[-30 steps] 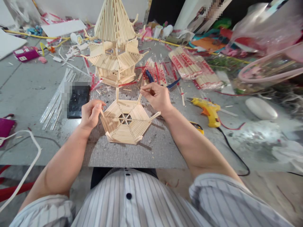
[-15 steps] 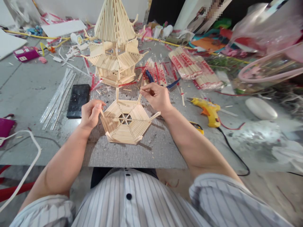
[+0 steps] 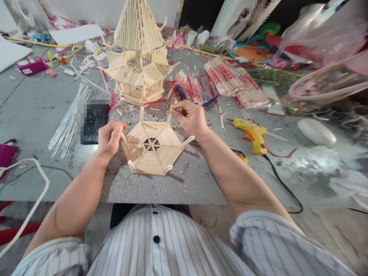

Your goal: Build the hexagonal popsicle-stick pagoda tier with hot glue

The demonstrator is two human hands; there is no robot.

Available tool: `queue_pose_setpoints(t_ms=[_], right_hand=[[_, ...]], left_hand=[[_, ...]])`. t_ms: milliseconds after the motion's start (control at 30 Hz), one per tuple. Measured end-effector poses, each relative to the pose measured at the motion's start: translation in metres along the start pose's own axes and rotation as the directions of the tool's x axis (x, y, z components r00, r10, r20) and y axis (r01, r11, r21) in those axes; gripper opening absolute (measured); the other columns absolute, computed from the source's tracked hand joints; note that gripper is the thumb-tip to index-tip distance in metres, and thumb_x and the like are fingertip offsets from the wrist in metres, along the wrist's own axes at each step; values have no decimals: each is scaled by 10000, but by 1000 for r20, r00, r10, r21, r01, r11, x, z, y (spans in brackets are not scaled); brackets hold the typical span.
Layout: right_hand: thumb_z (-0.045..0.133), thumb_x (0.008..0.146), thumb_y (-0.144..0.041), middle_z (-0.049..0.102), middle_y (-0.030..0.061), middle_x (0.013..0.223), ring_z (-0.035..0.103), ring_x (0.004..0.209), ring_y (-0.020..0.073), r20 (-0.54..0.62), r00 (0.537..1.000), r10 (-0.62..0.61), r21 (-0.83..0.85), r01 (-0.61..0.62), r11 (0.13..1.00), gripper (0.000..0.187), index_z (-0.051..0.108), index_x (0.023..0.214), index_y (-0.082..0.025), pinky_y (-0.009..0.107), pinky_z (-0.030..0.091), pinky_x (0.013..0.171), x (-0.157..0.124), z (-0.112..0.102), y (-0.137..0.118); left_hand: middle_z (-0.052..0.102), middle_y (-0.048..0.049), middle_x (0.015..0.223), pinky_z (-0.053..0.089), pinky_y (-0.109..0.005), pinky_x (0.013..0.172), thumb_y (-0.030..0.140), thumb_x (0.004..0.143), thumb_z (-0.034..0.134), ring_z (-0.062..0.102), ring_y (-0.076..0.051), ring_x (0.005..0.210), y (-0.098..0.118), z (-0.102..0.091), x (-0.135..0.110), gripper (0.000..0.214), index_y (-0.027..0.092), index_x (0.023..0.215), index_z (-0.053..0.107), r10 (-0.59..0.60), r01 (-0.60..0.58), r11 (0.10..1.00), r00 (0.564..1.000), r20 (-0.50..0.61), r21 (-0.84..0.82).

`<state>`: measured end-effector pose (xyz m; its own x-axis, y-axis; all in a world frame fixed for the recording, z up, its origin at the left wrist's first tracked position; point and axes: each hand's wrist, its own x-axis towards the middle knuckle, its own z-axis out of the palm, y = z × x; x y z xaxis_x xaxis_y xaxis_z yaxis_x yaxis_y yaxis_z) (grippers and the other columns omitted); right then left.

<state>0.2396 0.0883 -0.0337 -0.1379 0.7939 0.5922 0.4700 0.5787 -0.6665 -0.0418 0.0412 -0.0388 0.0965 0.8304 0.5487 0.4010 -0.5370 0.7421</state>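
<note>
A hexagonal roof frame [image 3: 138,155] made of thin wooden sticks lies on the table, with short sticks rising from its corners and an opening crossed by spokes in the middle. My left hand [image 3: 110,138] is closed in a pinch on the stick at its left corner. At the far right corner my right hand [image 3: 188,117] pinches the top of another upright wooden stick [image 3: 169,119]. Behind stands a tiered pagoda model [image 3: 140,73] of the same sticks, with a steep pointed roof.
A black phone [image 3: 94,122] and clear glue sticks [image 3: 69,122] lie left. To the right are a yellow glue gun [image 3: 253,134] with its cord, blue-handled pliers [image 3: 211,101], packs of wooden sticks [image 3: 225,76] and a white oval object [image 3: 316,131]. Scraps and wrappers cover the back.
</note>
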Motion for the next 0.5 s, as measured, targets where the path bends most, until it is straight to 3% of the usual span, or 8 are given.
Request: queue_pose_setpoints(t_ms=[500], right_hand=[[637,792,-284,675,-12,717,411,498,66,-31,999,-21,22,21,1000,112,698,800,-191,233,369,521,0,1,1]], left_hand=[[593,-6,614,431,-281,558,475,920,477,517,-118,538,0,0,0,370,207,771,684,43,-43,999,999,-1,-28]])
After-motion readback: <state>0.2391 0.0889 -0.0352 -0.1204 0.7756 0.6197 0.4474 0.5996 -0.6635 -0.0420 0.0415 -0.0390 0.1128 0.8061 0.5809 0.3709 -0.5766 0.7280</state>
